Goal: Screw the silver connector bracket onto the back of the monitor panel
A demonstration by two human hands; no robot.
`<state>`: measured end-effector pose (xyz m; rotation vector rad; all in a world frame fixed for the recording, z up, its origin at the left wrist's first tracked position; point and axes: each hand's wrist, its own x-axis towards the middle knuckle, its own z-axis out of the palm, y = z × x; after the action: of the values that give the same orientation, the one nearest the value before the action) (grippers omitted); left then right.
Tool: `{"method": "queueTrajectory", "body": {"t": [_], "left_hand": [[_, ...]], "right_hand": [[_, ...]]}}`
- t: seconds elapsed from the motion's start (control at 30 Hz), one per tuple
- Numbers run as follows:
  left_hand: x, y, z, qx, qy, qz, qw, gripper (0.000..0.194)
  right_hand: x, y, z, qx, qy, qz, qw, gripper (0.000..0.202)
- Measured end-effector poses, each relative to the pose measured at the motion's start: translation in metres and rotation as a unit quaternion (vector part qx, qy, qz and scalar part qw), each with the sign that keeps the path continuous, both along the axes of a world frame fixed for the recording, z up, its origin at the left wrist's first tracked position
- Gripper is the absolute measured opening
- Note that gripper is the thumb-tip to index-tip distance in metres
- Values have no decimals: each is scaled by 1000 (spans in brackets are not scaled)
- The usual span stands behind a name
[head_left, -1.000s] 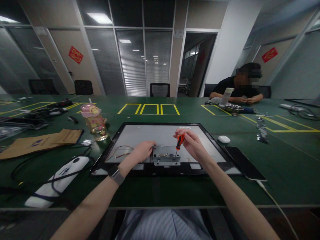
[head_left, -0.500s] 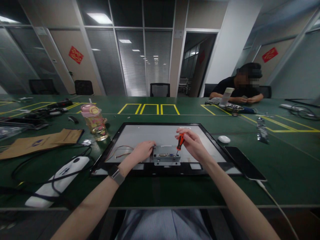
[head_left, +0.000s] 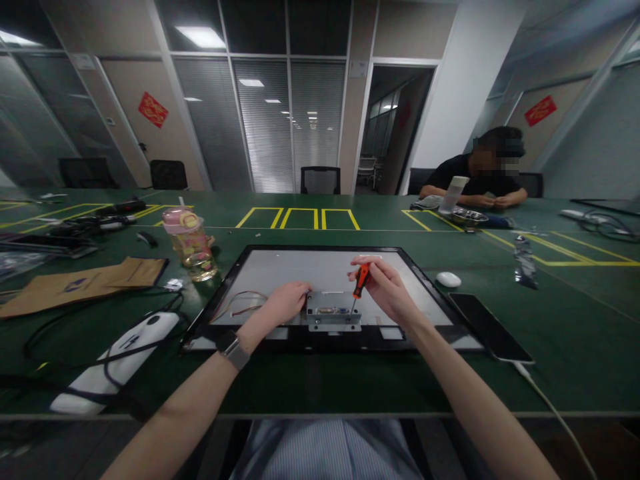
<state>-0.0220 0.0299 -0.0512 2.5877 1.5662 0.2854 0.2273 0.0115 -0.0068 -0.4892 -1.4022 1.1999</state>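
"What is moving here?"
"The right hand (head_left: 389, 285) is shifting its fingers (head_left: 364, 260) slightly around an orange-and-black screwdriver (head_left: 361, 280)."
"And the screwdriver itself?"
"It is leaning a little further right at the top than half a second ago."

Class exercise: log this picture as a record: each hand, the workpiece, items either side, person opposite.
Left hand: fingers at left end of metal port bracket
Right hand: grips red-black screwdriver, shaft slanting down toward bracket's right end
Workpiece: black-framed display panel, on green table
Left of panel: pink-lidded cup, brown paper bag
Right of panel: smartphone
Opposite: person in black top, far right
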Motion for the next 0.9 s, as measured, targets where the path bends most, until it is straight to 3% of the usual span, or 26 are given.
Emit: {"method": "queueTrajectory", "body": {"t": [0.27,0.53,0.73,0.8,0.9], "left_hand": [[-1,2,-2,5,2,-7,1000,32],[-2,2,-2,-1,-5,-10,1000,33],[-2,2,-2,1,-2,-12,1000,33],[-1,2,-2,3,-1,-12,1000,33],[-2,2,-3,3,-2,-12,1000,33]], "right_hand": [[4,2,0,68,-83,-29,994,26],[-1,-3,0,166,-129,-207,955,12],[1,-6,0,125,-107,-105,981,31],[1,-5,-2,127,-116,-122,978,29],[1,-1,-4,162,-140,-203,955,16]]}}
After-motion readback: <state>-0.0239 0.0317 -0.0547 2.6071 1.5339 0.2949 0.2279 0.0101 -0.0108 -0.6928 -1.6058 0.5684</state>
